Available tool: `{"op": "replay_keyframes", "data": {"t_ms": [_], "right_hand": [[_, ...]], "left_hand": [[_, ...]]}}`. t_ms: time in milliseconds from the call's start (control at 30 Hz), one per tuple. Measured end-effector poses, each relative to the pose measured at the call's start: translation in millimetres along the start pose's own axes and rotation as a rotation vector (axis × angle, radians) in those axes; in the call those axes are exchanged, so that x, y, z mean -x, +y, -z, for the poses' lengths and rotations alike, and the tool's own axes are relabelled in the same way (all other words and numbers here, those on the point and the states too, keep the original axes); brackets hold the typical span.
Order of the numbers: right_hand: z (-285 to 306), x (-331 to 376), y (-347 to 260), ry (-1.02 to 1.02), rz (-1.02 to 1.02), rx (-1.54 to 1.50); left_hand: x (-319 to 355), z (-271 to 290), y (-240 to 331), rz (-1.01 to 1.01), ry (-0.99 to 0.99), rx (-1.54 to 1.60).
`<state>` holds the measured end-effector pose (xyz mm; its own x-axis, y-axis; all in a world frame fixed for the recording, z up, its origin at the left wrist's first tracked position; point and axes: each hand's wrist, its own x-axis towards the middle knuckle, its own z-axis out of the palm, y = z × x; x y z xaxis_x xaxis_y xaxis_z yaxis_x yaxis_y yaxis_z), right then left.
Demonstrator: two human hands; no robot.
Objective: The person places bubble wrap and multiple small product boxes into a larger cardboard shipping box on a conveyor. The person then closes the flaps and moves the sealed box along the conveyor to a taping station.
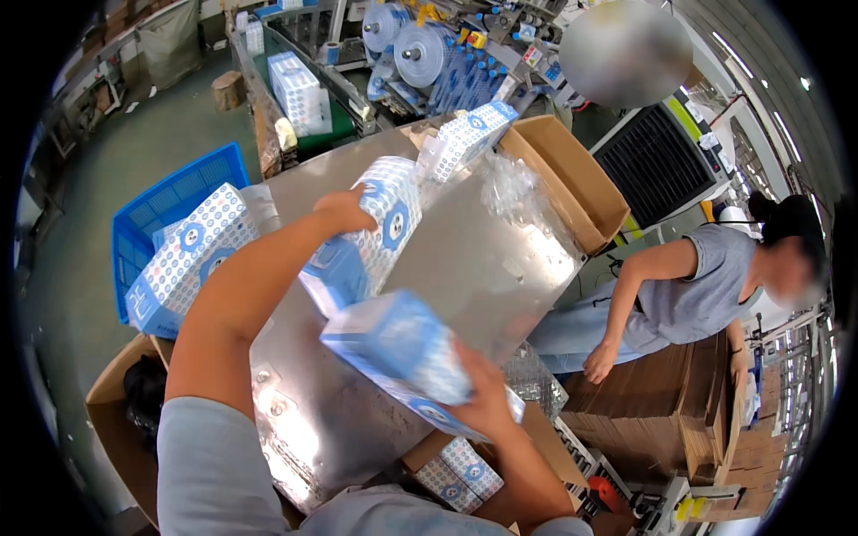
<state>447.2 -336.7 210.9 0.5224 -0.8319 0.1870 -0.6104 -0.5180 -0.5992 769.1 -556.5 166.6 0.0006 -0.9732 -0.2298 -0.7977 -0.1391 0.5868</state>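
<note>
Over the metal table (465, 277), my left hand (344, 213) is closed on the upper end of a blue-and-white patterned pack (393, 219). My right hand (483, 393) grips another blue-and-white patterned pack (402, 344), tilted and smeared by motion; whether it is one pack or two together I cannot tell. The two held loads meet or overlap near the table's middle. Just below my right hand, an open cardboard box (541, 438) at the table's near edge holds similar packs (456, 473). Part of that box is hidden by my right arm.
A blue plastic basket (232, 161) with patterned packs stands left of the table. On the far side are another pack (469, 134), clear plastic film (518, 188) and an open carton (572, 179). To the right, a person (679, 277) stands beside stacked flat cardboard (643, 402).
</note>
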Motion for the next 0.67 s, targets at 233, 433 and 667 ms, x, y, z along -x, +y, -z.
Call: {"op": "replay_keyframes", "data": {"t_ms": [233,433,667], "right_hand": [[137.2,203.8,9.4,0.646,-0.385,-0.422],[185.7,327.9,17.5,1.035,-0.414,0.080],[172.5,444.9,11.0,1.341,-0.684,-0.201]], "left_hand": [[73.6,-43.1,31.3,0.355,-0.543,1.334],[208.9,-145.4,118.7,-0.360,-0.517,1.068],[318.9,-292.6,189.0,-1.321,-1.006,-0.411]]}}
